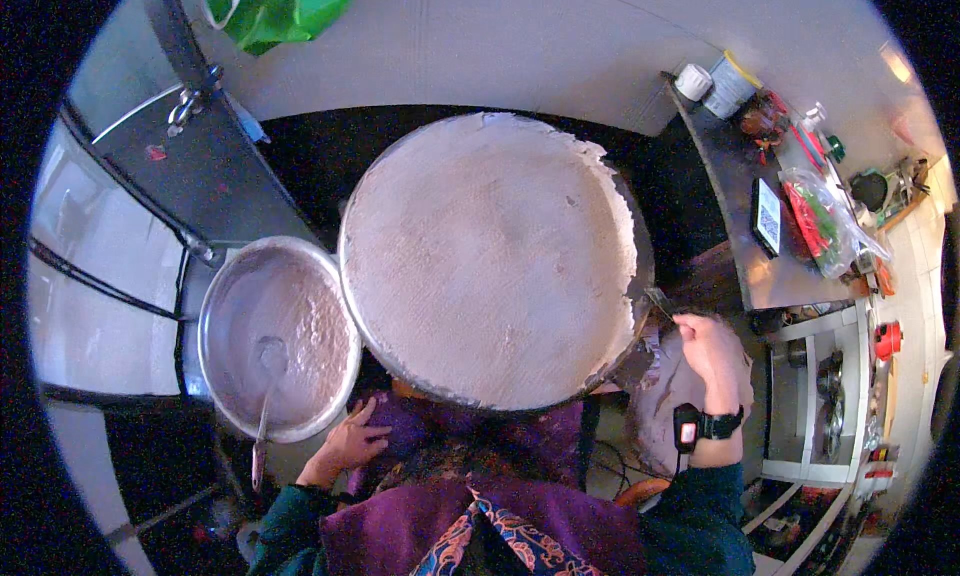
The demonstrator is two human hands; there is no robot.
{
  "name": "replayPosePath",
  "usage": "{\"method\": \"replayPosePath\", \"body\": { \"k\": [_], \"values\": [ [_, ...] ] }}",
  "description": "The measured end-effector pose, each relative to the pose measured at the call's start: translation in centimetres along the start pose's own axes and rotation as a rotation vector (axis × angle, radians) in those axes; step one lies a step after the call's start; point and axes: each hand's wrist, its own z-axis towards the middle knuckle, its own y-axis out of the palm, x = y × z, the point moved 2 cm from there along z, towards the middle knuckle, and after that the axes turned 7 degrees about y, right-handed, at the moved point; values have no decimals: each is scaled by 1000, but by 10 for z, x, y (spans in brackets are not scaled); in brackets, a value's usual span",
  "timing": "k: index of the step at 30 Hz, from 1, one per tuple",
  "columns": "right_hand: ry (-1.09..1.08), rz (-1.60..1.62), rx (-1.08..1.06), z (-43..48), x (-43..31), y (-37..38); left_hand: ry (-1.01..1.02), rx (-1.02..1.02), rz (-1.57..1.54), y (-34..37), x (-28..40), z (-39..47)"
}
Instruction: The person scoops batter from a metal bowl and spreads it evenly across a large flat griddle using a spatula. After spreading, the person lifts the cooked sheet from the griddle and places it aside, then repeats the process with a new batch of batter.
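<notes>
A wide round griddle (643,276) lies before me, its top covered by a thin pale sheet of batter or flatbread (487,261). Along the right side the sheet's ragged edge stands off the dark rim. My right hand (701,343) grips a small thin tool (661,303), whose far end is at the griddle's right rim; its kind is unclear. My left hand (356,437), fingers spread and holding nothing, rests at the purple apron (397,426). Left of the griddle is a metal bowl (206,351) of pinkish-grey batter (319,336), with a ladle (262,426) in it.
At the right, a counter (731,223) bears a phone (766,216), a plastic bag of red and green vegetables (816,227) and containers. Below my right hand sits a pale stack of sheets or a sack (652,426). A green bag (277,10) hangs at the top left, above a metal tap (184,111).
</notes>
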Motion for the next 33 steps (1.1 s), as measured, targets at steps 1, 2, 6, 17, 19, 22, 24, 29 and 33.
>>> {"method": "replayPosePath", "body": {
  "k": [1,2,6,17,19,22,24,29,33],
  "values": [
    [-22,-2,-14,-4,2,-4,20,24,7,1,0,0],
    [-35,-19,-24,-3,1,-5,55,53,0,1,-1,0],
    [-180,36,-15,64,-21,18,5,92,-149,6,-7,1],
    [-290,32,57,25,20,44,-39,166,-132,15,3,-17],
    [-364,77,79,-16,28,42,-28,169,-159,16,4,-18],
    [-330,-11,56,-68,40,44,-22,135,-128,17,2,-16],
    [-398,5,86,-91,42,41,-3,134,-236,19,2,-15],
    [-481,-60,93,-117,26,35,13,128,-61,26,2,-17],
    [-525,-83,2,-126,2,25,30,134,-9,31,0,-22]
  ]
}}
